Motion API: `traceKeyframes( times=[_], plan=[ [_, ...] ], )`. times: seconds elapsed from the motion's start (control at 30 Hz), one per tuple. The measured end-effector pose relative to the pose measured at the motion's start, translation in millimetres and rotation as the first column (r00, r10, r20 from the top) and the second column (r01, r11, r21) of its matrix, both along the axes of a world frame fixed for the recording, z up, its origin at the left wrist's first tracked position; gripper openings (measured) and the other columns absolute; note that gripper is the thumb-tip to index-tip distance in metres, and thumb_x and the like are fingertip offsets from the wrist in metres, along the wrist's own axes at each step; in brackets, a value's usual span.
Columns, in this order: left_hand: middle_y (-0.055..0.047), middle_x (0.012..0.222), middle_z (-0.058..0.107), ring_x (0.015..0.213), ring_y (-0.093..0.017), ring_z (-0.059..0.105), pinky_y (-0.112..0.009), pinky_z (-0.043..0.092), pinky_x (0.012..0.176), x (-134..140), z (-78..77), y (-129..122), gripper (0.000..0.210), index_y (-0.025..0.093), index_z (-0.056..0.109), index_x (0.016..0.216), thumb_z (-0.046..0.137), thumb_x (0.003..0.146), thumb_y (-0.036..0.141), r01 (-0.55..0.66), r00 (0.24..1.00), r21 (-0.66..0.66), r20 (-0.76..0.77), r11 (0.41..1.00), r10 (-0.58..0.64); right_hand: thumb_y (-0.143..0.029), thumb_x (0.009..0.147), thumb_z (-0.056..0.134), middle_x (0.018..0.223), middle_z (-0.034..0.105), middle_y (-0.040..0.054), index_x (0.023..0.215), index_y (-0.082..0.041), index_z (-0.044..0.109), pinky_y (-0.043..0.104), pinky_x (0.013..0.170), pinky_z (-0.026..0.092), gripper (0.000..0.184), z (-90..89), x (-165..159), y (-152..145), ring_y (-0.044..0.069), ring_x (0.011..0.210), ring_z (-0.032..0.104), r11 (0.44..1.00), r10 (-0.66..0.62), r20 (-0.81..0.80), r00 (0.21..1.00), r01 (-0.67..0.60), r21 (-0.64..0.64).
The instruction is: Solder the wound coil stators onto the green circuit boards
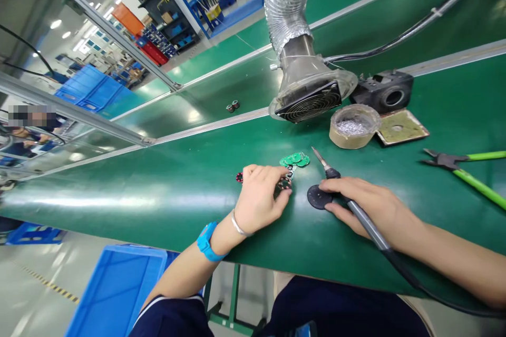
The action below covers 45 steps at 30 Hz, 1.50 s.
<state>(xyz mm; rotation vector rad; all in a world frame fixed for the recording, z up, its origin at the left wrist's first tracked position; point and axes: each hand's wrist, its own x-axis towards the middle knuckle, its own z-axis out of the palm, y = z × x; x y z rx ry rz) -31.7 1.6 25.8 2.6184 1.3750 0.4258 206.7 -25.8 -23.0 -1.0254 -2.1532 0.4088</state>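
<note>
Left fingers (281, 189) curled shut on a small dark part (285, 184), just below the green boards (295, 159) on the belt (158, 189). Right hand (371, 205) wrapped closed round the iron (336, 176), tip up, fingertips touching a black disc (318, 196). Probably light, thin, brittle boards: best pinched by the edges, off the solder. Beyond: tape roll (354, 126), fume duct (306, 97), green cutters (466, 168).

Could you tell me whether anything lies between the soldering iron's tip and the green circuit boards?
Nothing visible does. The soldering iron in the right hand points at the green circuit boards across bare belt.
</note>
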Motion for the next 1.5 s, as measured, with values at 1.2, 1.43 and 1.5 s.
traceKeyframes(
  times=[1.2,1.43,1.5],
  plan=[
    [0.004,0.058,0.054,0.045,-0.007,0.047,-0.018,0.037,0.043,20.4,-5.7,3.8,0.022,0.017,0.055,0.081,0.064,0.081,0.037,0.086,0.947,-0.585,0.300,0.806,0.117,-0.023,0.084,0.061,0.094,0.063,0.0055,0.113,-0.022,0.053,0.034,0.080,0.049,0.030,5.2,-12.7,4.6,0.021,0.089,0.058,0.997,0.000,-0.030,1.000,-0.003,-0.078],
    [0.005,0.051,0.045,0.046,-0.006,0.041,-0.018,0.028,0.045,30.0,-12.5,3.7,0.026,0.016,0.047,0.063,0.050,0.086,0.029,0.033,0.920,-0.755,0.278,0.655,0.274,-0.013,0.083,0.057,0.088,0.062,0.0033,0.108,-0.021,0.054,0.029,0.072,0.046,0.026,1.8,-17.9,5.6,0.017,0.080,0.055,0.991,-0.008,-0.103,0.995,-0.006,-0.132],
    [0.006,0.050,0.045,0.042,-0.006,0.040,-0.018,0.028,0.041,24.9,-13.0,6.8,0.026,0.017,0.045,0.063,0.048,0.085,0.031,0.060,0.881,-0.841,0.297,0.537,0.367,-0.012,0.082,0.057,0.087,0.062,0.0026,0.107,-0.020,0.055,0.028,0.071,0.046,0.026,2.0,-17.3,6.0,0.016,0.078,0.055,0.987,0.017,-0.128,0.992,-0.037,-0.154]
  ],
)
